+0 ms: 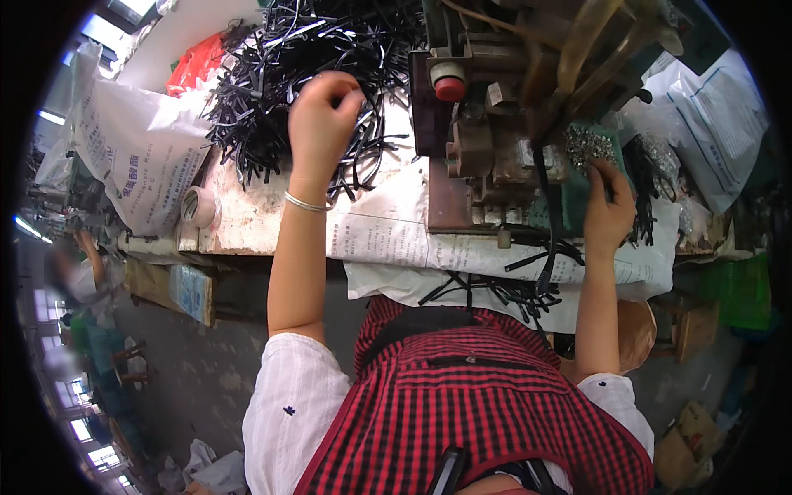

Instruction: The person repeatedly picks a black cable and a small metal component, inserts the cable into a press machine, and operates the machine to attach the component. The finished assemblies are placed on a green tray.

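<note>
One heap of black strips (268, 99), too many to count, fills the upper left-centre; the left hand (318, 124) curls over it, its hold unclear. Right of centre, one strip (554, 206) runs top to bottom along one machine (487, 148). The right hand (610, 210), half-curled, reaches one pile of metal bits (590, 142); whether it pinches any cannot be told.

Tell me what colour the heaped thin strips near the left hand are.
The thin strips are mostly black with pale glints; the head view shows them best.
</note>
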`<action>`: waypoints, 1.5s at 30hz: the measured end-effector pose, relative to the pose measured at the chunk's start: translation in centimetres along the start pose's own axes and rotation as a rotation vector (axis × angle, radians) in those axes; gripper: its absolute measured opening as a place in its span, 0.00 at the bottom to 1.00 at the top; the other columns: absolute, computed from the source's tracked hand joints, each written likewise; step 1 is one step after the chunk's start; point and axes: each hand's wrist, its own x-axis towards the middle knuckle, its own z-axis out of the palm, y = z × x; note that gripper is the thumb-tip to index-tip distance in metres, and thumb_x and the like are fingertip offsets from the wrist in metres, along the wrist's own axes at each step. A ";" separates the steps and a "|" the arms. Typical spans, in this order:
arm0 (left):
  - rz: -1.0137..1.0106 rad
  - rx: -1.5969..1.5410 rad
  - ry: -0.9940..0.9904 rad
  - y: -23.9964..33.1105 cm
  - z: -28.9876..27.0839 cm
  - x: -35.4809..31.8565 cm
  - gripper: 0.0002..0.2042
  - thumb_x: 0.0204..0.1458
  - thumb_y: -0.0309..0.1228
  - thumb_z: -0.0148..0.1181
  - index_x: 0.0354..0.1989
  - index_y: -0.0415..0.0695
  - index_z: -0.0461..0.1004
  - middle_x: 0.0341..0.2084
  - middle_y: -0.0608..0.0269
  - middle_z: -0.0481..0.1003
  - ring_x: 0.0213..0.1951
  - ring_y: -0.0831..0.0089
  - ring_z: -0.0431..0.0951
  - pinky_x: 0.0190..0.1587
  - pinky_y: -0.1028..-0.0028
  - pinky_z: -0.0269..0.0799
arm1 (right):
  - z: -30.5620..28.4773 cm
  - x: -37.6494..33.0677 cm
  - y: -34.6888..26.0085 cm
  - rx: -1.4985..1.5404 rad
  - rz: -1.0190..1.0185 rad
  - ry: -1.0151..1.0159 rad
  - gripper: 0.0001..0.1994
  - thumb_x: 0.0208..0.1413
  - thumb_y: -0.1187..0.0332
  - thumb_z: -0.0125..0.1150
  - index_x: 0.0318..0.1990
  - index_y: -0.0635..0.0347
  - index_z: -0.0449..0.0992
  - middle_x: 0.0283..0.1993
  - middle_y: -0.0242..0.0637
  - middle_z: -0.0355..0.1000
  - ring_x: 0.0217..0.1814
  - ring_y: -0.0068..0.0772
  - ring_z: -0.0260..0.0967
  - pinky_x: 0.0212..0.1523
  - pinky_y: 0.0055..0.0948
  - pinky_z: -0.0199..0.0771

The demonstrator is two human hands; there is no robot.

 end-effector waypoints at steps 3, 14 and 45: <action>-0.087 0.757 -0.359 -2.0 3.3 -4.0 0.10 0.45 0.35 0.74 0.34 0.47 0.84 0.37 0.59 0.80 0.41 0.57 0.80 0.47 0.63 0.77 | 1.2 0.4 0.7 0.015 -0.058 0.010 0.08 0.61 0.75 0.64 0.46 0.62 0.84 0.44 0.36 0.82 0.47 0.29 0.78 0.53 0.26 0.73; -0.198 0.122 0.057 -4.2 2.5 -4.8 0.07 0.58 0.29 0.64 0.43 0.46 0.84 0.26 0.59 0.83 0.27 0.66 0.83 0.32 0.69 0.76 | -2.0 -0.2 -5.6 0.210 -0.001 -0.091 0.08 0.60 0.77 0.64 0.45 0.64 0.84 0.44 0.35 0.81 0.48 0.27 0.77 0.55 0.28 0.73; 0.954 -0.175 0.059 17.1 4.3 -7.6 0.11 0.45 0.25 0.76 0.37 0.42 0.81 0.36 0.58 0.84 0.23 0.74 0.79 0.22 0.76 0.70 | -1.0 2.1 1.3 -0.168 0.044 -0.384 0.16 0.60 0.77 0.54 0.54 0.62 0.80 0.51 0.48 0.81 0.56 0.49 0.78 0.59 0.37 0.75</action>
